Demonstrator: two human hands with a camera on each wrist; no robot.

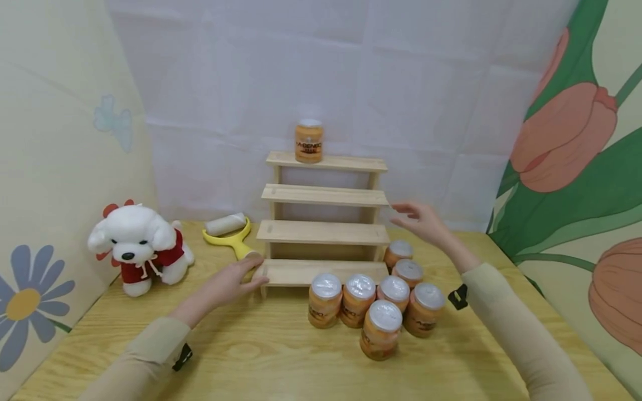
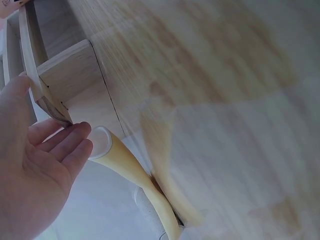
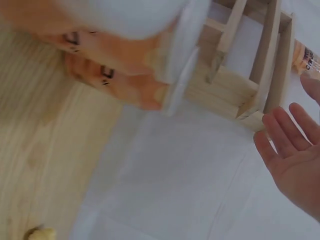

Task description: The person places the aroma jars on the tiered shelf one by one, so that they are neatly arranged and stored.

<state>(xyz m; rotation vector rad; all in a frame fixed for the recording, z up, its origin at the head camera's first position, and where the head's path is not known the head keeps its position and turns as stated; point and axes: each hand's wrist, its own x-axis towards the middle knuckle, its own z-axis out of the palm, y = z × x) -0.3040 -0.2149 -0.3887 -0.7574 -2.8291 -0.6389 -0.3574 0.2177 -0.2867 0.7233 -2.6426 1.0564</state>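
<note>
A four-step wooden display rack [image 1: 323, 233] stands against the back sheet. My left hand [image 1: 230, 283] holds the left end of its lowest shelf; in the left wrist view the thumb lies on one face of the plank [image 2: 31, 60] and the fingers bend at its corner. By the right end of the second shelf from the top is my right hand [image 1: 423, 223], fingers extended and holding nothing; whether they touch the wood I cannot tell. One orange can [image 1: 308, 143] stands upright on the top shelf, left of centre. Several matching cans [image 1: 381, 340] cluster at the rack's lower right.
A yellow-handled lint roller [image 1: 233, 240] lies left of the rack, its handle end close to my left hand. Farther left sits a white plush dog [image 1: 137, 236] in red clothing. Behind the wooden table [image 1: 271, 362] hangs a white sheet [image 1: 426, 100], with painted walls on both sides.
</note>
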